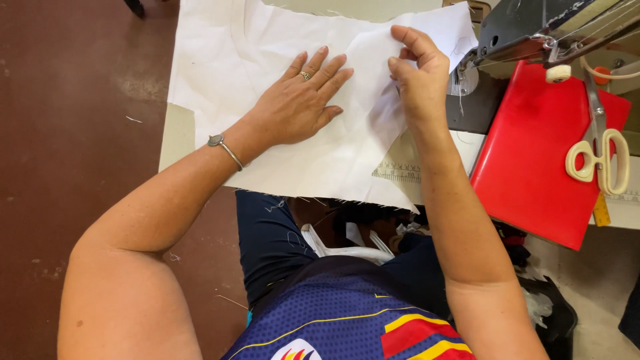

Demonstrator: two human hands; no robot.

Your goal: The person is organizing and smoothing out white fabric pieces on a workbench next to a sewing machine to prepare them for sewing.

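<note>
Overhead, left hand (303, 100) lay flat, fingers spread, pressing white cloth (267, 47) onto the tabletop (177, 133). Right hand (417, 73) pinched a folded edge beside the sewing machine (533, 27). No stitching seen yet; scissors (600, 157) untouched on a red folder (540, 153).

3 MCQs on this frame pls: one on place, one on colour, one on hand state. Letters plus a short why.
1. Where do the scissors lie?
A. on the red sheet
B. on the floor
C. in the left hand

2. What colour is the cloth?
A. blue
B. white
C. red

3. What is the right hand doing?
A. lying flat
B. hanging free
C. pinching a cloth fold

Answers:
1 A, the cream handles rest on the red sheet beside the sewing machine.
2 B, it is white all over.
3 C, fingers close on the fold, while the left hand presses flat.
</note>
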